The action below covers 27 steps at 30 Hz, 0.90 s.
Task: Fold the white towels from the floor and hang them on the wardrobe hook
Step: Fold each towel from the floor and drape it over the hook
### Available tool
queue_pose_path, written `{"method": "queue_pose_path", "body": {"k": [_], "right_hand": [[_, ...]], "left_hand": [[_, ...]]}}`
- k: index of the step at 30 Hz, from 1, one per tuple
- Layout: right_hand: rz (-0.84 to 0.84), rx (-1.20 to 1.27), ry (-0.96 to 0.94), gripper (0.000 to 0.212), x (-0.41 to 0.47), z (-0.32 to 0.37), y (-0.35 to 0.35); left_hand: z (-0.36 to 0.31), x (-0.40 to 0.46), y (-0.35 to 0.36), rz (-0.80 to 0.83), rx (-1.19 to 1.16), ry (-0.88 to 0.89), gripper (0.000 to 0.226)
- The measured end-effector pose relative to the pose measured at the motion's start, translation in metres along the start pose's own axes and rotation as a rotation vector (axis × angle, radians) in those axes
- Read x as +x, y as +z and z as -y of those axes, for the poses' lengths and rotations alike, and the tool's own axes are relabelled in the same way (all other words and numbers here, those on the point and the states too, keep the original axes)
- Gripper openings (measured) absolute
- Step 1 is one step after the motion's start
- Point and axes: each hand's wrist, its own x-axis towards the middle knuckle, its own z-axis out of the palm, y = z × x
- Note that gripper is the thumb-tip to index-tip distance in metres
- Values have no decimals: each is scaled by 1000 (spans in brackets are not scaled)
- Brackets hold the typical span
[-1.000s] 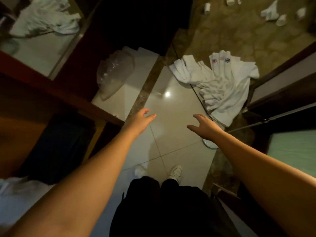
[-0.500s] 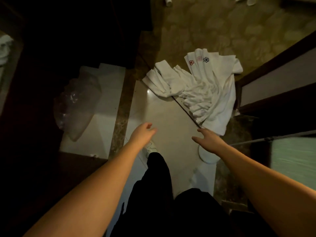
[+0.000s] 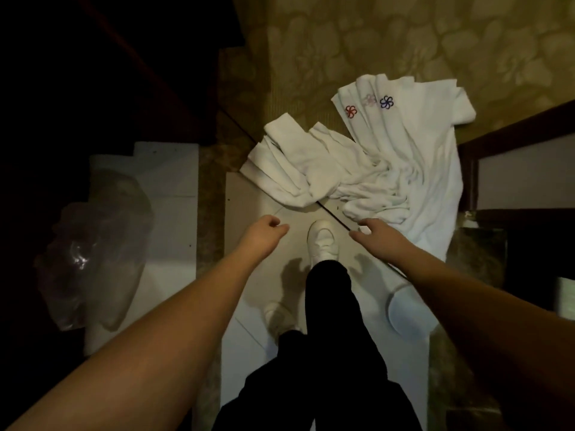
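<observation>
Since the earlier frames the person has stepped forward: the white towels (image 3: 367,163) now lie just beyond the hands in the upper right of the frame, and one white shoe (image 3: 322,241) has come up between the two hands.

Nearest, both forearms reach out over the pale floor tiles (image 3: 249,197). Left hand (image 3: 264,233), at frame centre, holds nothing, its fingers loosely curled. Right hand (image 3: 378,234) is also empty, fingers spread and relaxed, its tips just beside the near edge of the pile; contact cannot be told.

Beyond them the towels lie in one rumpled heap across the join between tile and patterned carpet (image 3: 373,35). They look soft, limp and light, likely to sag and drag neighbours along when lifted, so a corner or straight hem would probably be the best place to pinch. Flat hemmed ends with embroidered flower marks (image 3: 368,104) fan toward the upper right; another set of ends points to centre-left, so the heap's long axis runs diagonally from there up to the right.

A crumpled clear plastic bag (image 3: 93,250) sits at the left.
</observation>
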Motion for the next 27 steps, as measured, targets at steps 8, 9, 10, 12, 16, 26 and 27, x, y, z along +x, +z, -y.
{"method": "queue_pose_path", "body": {"k": [8,9,10,12,16,26,27], "right_hand": [[102,35,66,60,174,-4,-17],[111,37,85,61,193,-7,-16],[116,35,100,61,212,-9,-15],[133,20,104,63,245,-14,-10],[148,147,124,69,298,-19,1],[59,573,212,52,345,-23,18],[61,589,197,41,343,-22,17]], "left_hand": [[-22,167,5,21,15,-70,25],[-22,186,9,35,26,-75,27],[-21,204,15,47,29,-80,29],[-20,238,31,65,22,-90,31],[-19,295,63,107,-19,-117,53],[-7,354,114,148,-435,-270,62],[-6,351,114,134,-498,-288,65]]}}
